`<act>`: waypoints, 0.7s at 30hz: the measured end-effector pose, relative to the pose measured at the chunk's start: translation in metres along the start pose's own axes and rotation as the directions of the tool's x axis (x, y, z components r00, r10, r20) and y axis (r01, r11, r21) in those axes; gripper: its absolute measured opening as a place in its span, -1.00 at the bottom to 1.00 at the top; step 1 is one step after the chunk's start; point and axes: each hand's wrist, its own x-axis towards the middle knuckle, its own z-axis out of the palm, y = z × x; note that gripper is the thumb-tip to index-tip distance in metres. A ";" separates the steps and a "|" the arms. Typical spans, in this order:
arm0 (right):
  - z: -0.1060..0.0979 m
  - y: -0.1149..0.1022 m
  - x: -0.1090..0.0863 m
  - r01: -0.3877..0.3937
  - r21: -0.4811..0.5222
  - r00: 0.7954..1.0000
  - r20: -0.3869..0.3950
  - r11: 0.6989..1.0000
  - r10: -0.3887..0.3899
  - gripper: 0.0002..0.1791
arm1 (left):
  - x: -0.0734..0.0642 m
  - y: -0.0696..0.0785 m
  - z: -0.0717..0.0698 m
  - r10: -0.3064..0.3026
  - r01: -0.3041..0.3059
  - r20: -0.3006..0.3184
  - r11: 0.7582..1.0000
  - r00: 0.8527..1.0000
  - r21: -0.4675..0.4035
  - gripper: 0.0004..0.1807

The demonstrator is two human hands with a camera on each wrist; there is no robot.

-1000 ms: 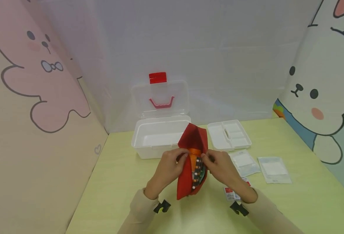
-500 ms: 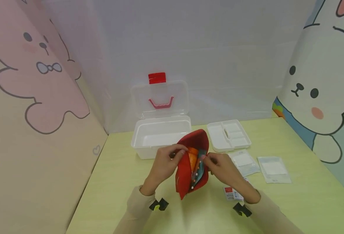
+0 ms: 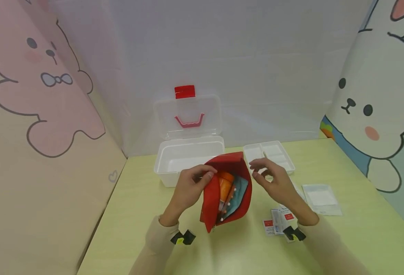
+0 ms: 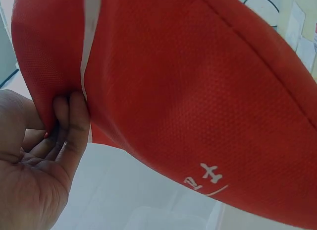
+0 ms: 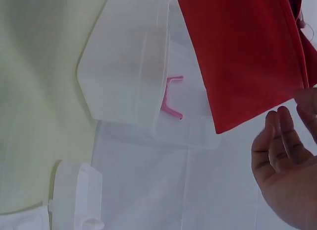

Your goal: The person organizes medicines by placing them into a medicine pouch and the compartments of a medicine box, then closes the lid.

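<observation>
My left hand (image 3: 192, 187) pinches the left edge of a red fabric pouch (image 3: 210, 202), its thumb and fingers on the cloth in the left wrist view too. The pouch is held above the table with its mouth spread wide. Inside lie an orange bottle (image 3: 226, 185), a light blue packet (image 3: 237, 193) and a thin strip with white and orange beads or tips, too small to tell. Just right of the pouch is my right hand (image 3: 275, 183), apart from it in the head view, fingers loosely bent around nothing.
Behind the pouch stands a white box (image 3: 184, 152) with its clear lid (image 3: 188, 128) raised. A white divided tray (image 3: 281, 154) lies at its right. Flat white packets (image 3: 322, 200) and small red-and-white sachets (image 3: 268, 228) lie on the right of the table.
My right hand has let go of the pouch's right edge and moved right and slightly up. The pouch mouth has widened, showing more of the contents. My left hand keeps its hold.
</observation>
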 end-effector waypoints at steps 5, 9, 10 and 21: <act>-0.013 0.005 0.009 0.069 -0.039 0.976 0.211 0.997 -0.059 -0.29 | 0.003 0.005 -0.002 0.003 -0.002 0.030 0.999 1.000 -0.038 -0.83; -0.021 0.003 0.016 0.065 -0.011 0.927 0.371 0.998 -0.056 -0.25 | 0.006 0.008 -0.003 -0.013 0.021 0.068 0.993 0.998 -0.120 -0.82; -0.022 0.002 0.018 0.070 -0.002 0.918 0.392 0.998 -0.063 -0.25 | 0.006 0.009 -0.003 -0.020 0.031 0.076 0.988 0.997 -0.149 -0.82; -0.008 -0.002 0.024 0.189 -0.015 0.958 0.224 0.982 -0.181 -0.42 | 0.008 0.008 -0.001 -0.072 0.087 0.052 0.925 0.996 -0.371 -0.73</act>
